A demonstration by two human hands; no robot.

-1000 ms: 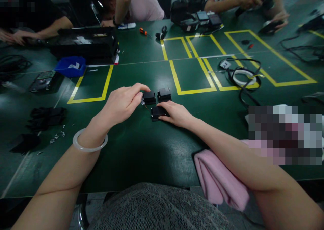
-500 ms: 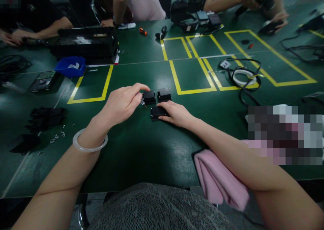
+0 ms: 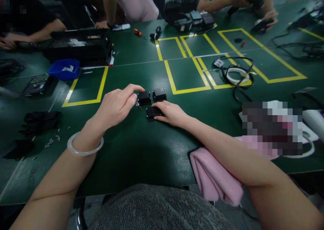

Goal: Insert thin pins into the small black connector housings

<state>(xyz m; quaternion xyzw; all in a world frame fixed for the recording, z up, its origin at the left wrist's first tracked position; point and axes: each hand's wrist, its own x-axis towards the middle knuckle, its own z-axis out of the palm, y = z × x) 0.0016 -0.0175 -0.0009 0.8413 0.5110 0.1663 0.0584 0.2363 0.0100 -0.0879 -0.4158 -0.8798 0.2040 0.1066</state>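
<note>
In the head view, my left hand (image 3: pixel 117 103) is closed around a small screwdriver (image 3: pixel 137 103) with a clear handle, its index finger stretched forward. The thin shaft points down towards the left end of a small black box (image 3: pixel 151 113), a short way off it. My right hand (image 3: pixel 172 113) grips that box from the right, thumb and fingers on its sides, holding it against the table. Just behind stand two similar black boxes, a left one (image 3: pixel 144 97) and a right one (image 3: pixel 159 93). Small screws show at their ends.
Loose screws (image 3: pixel 50 141) and black parts (image 3: pixel 40 120) lie at left, with a blue bin (image 3: pixel 64 69) beyond. A coiled cable (image 3: pixel 236 74) is at right, and a pink cloth (image 3: pixel 215 176) hangs over the front edge. Several co-workers sit across the green table (image 3: pixel 141 155).
The view has shifted slightly, so everything sits a little further left. The screwdriver tip is a little further from the box. My right hand keeps its hold on the box.
</note>
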